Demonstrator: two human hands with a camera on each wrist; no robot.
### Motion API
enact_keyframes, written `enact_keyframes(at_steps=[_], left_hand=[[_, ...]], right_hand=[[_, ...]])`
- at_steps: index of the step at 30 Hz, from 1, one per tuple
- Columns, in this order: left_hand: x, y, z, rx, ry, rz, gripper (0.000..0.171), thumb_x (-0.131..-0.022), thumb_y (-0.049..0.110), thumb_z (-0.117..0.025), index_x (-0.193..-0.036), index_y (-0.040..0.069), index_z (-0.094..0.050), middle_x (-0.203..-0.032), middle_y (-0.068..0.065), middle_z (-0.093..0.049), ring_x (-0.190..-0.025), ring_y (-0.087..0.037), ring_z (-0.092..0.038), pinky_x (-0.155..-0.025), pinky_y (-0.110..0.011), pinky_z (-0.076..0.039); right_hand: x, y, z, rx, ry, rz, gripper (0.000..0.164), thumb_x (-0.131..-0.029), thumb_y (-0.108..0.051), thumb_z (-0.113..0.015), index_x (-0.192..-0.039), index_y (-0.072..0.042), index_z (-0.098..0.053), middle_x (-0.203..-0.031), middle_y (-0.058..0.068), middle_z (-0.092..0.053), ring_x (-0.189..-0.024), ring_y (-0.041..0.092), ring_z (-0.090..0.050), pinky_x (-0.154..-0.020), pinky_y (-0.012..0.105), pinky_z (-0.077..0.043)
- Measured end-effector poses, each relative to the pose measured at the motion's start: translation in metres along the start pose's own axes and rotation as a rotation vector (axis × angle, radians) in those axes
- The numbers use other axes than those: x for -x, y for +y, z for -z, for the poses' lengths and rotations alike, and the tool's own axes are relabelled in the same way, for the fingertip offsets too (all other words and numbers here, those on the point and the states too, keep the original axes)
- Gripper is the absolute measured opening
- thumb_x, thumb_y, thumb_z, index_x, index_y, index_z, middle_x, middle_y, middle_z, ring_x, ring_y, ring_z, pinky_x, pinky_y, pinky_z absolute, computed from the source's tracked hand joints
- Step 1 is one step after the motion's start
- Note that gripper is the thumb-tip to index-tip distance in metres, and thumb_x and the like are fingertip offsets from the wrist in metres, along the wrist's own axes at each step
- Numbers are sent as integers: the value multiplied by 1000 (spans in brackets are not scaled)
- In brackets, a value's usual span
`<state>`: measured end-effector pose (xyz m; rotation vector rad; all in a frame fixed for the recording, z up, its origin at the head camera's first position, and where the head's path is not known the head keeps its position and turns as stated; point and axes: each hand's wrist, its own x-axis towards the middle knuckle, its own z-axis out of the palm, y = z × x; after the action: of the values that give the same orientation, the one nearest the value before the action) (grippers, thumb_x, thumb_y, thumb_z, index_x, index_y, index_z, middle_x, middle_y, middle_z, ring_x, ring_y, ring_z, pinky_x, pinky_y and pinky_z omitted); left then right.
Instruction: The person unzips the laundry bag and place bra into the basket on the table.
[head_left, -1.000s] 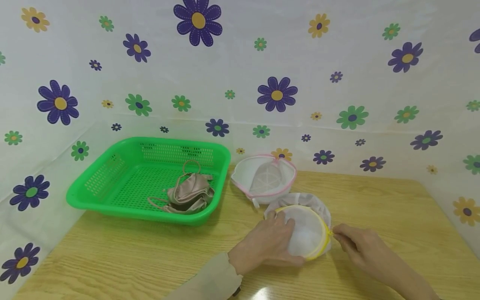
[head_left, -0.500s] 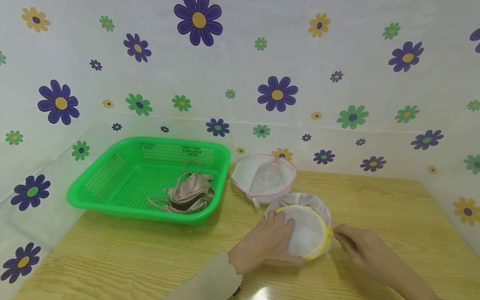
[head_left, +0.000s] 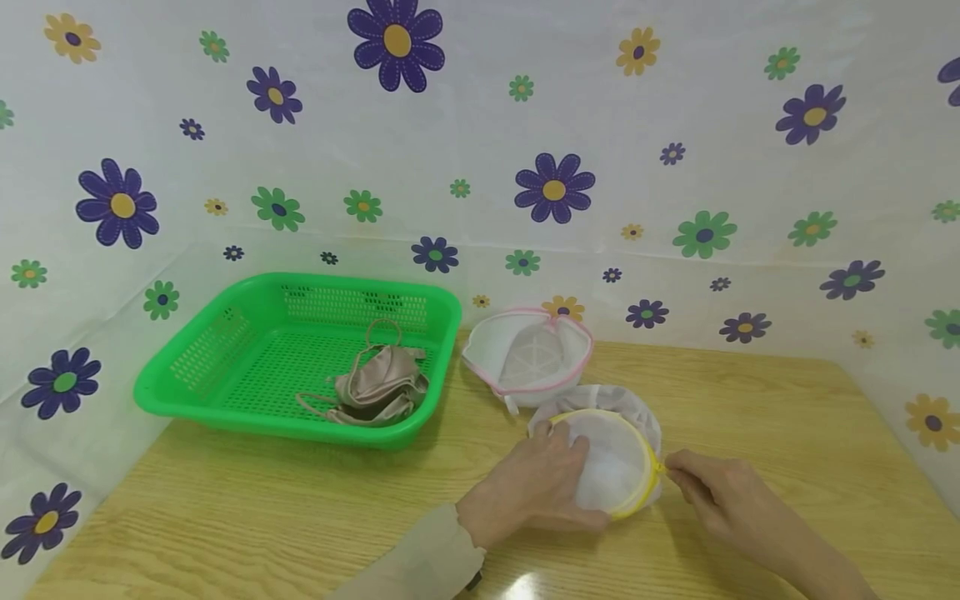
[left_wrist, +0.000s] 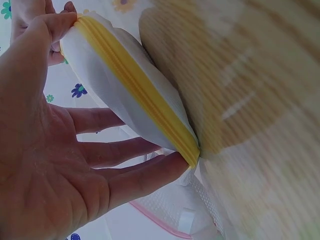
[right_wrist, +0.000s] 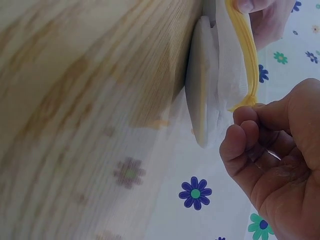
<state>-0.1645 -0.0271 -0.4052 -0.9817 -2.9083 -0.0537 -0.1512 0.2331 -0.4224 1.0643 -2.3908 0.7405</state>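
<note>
A round white mesh laundry bag (head_left: 606,454) with a yellow zipper (left_wrist: 135,85) stands out on the wooden table. My left hand (head_left: 536,483) spans it, thumb at one end of the zipper and fingertips at the other, holding it between them. At its right edge my right hand (head_left: 731,496) pinches the yellow zipper pull (right_wrist: 248,102) between thumb and forefinger. The zipper looks closed along the stretch seen in the left wrist view. Pale grey mesh fabric (head_left: 633,408) lies right behind the bag; whether it is part of it I cannot tell.
Behind sits a second white mesh laundry bag (head_left: 487,350) with pink trim, its mouth gaping. To the left, a green plastic basket (head_left: 247,423) holds a crumpled beige satin garment (head_left: 386,379) with thin straps. A flowered sheet (head_left: 480,150) hangs behind the table (head_left: 757,400).
</note>
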Motion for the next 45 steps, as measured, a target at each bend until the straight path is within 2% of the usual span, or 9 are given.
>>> enact_keyframes(at_steps=[4, 16, 23, 36, 45], left_hand=[[0, -1, -1, 7, -4, 3, 69, -76, 70, -67, -110, 10, -61, -107, -8, -62, -94, -24, -57, -63, -27, -55], [0, 0, 1, 24, -41, 17, 72, -79, 71, -63, -116, 9, -61, -113, -10, -62, -100, -25, -59, -70, -29, -57], [-1, -1, -1, -35, -7, -3, 71, -81, 73, -59, -113, 9, -62, -108, -8, -64, -96, -21, -60, -77, -28, -55], [-2, 0, -1, -10, -28, 15, 73, -81, 72, -59, -118, 8, -62, -113, -9, -64, -102, -24, -60, -81, -31, -56], [-1, 0, -2, -23, -11, 6, 72, -80, 73, -60, -115, 9, -62, -110, -9, -64, -100, -24, -60, -80, -30, -55]], right_hand=[[0, 1, -1, -8, 16, 23, 34, -77, 19, -73, -97, -8, -71, -72, -10, -62, -65, -12, -39, -55, 6, -37], [3, -1, -1, -30, -14, -7, 33, -79, 18, -72, -98, -10, -70, -72, -13, -59, -64, -12, -37, -55, 5, -35], [4, -2, -1, -30, -8, 15, 32, -80, 17, -72, -96, -10, -69, -72, -14, -55, -67, -12, -38, -56, 5, -35], [5, -3, -1, -25, -7, 14, 33, -81, 16, -73, -95, -13, -67, -71, -17, -50, -65, -13, -35, -55, 4, -33], [5, -4, -1, -28, -12, 26, 31, -79, 17, -73, -94, -11, -68, -70, -17, -52, -65, -13, -37, -54, 4, -35]])
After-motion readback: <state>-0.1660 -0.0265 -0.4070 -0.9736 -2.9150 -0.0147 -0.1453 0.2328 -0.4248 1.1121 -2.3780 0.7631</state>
